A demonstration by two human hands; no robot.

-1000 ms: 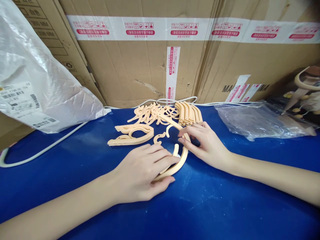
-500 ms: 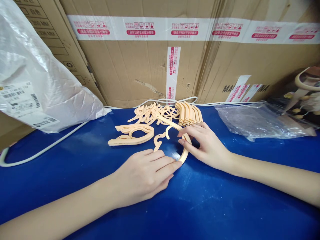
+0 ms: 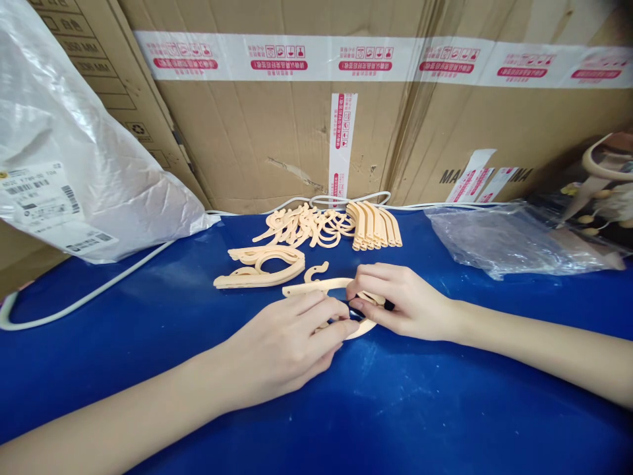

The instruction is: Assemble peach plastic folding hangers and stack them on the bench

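Between my hands is a cream plastic folding hanger (image 3: 309,288), its arms bent toward each other. My left hand (image 3: 291,343) pinches its near arm, with fingertips at the curved end. My right hand (image 3: 395,297) grips the same hanger from the right, thumb and fingers closed round the far arm. My fingers hide much of its middle. Just behind lies a loose hanger hook (image 3: 316,270), partly covered by the hanger. Folded hangers (image 3: 262,280) lie stacked to the left.
Farther back on the blue table (image 3: 395,409) are a heap of hooks (image 3: 301,224) and a row of curved hanger arms (image 3: 373,225). A white plastic sack (image 3: 89,158) stands left, a clear bag (image 3: 499,237) lies right. Cardboard boxes (image 3: 277,132) and a white cable (image 3: 89,316) border the table.
The hanger's far arm has swung down toward me, from pointing away at the heap to lying nearly level beside the near arm. My right hand moved slightly nearer with it.
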